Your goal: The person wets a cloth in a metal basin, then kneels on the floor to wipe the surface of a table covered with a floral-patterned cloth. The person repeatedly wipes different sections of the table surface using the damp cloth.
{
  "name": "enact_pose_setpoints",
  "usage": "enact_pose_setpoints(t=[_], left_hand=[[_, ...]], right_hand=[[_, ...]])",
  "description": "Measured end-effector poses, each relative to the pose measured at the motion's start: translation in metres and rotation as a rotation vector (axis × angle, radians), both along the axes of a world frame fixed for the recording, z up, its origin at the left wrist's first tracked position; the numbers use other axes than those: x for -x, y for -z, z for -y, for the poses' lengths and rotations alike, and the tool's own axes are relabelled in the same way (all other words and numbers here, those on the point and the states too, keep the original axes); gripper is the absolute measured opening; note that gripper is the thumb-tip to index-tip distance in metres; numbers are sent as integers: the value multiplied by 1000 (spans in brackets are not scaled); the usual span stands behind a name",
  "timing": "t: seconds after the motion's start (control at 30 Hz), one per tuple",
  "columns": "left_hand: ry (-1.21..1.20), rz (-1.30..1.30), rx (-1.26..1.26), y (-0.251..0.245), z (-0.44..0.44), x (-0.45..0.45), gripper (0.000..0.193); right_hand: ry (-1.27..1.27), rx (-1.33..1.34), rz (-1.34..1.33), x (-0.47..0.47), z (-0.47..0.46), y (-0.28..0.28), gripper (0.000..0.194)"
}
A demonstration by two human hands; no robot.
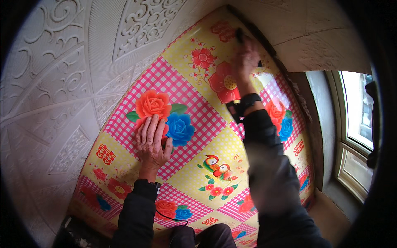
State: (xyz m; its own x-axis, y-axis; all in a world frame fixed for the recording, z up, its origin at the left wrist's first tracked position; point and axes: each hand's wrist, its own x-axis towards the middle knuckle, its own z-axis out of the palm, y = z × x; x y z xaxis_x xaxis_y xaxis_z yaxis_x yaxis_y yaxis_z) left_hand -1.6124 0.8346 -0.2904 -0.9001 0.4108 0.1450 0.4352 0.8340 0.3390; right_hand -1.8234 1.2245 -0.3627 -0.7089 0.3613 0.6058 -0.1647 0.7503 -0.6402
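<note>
A shiny sheet (198, 96) patterned with flowers, pink checks, birds and yellow dotted squares spreads before me, and its material looks like vinyl. Flat on it rests my left hand (153, 142), fingers together, over a printed orange rose. My right hand (245, 59) is stretched towards the far right part of the sheet and blurred by motion. Black parts of an object (239, 35) show at its fingertips and beside its palm. That object is mostly covered by the hand, so its kind cannot be told. A black band (250, 100) circles my right wrist.
White embossed wall panels (102, 68) border the sheet on the left. A dark strip (257, 34) edges the far right, with a wall (313, 40) beyond it. A framed window (356, 108) stands at right. My knees (201, 237) are at the near edge, beside a thin black cable (173, 219).
</note>
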Motion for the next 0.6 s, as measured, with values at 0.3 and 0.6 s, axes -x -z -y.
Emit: enact_pose_setpoints(t=[0.3, 0.6], left_hand=[[4, -7, -33, -5, -2, 3, 61], [2, -15, -46, 5, 2, 0, 60]], right_hand=[[-708, -47, 58, -58, 109, -43, 34], [10, -379, 29, 94, -11, 22, 40]])
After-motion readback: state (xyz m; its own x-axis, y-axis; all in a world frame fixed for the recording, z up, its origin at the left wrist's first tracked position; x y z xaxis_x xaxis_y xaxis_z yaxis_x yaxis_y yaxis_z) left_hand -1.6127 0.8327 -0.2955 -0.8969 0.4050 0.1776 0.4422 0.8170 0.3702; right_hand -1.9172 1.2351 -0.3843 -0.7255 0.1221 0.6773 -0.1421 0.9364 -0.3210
